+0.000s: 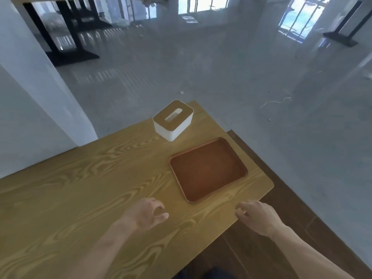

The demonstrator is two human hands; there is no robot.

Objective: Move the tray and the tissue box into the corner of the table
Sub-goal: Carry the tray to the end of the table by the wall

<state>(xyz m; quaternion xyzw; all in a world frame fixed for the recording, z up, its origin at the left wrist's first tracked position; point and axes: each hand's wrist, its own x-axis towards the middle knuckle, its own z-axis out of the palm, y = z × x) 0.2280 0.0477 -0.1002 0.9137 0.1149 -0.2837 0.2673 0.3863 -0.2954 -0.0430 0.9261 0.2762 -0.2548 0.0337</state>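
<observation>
Above the near edge of the wooden counter (80,188), the left hand (144,215) and right hand (258,217) hover with each grip loosely apart, empty. The brown tray (208,171) lies just ahead by the right edge, the tissue box (173,122) beyond near the far corner. A careless push could likely slide either off.

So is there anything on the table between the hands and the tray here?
Nothing visible. Only bare table lies between the left hand, the right hand and the tray; the tissue box sits beyond it.
</observation>
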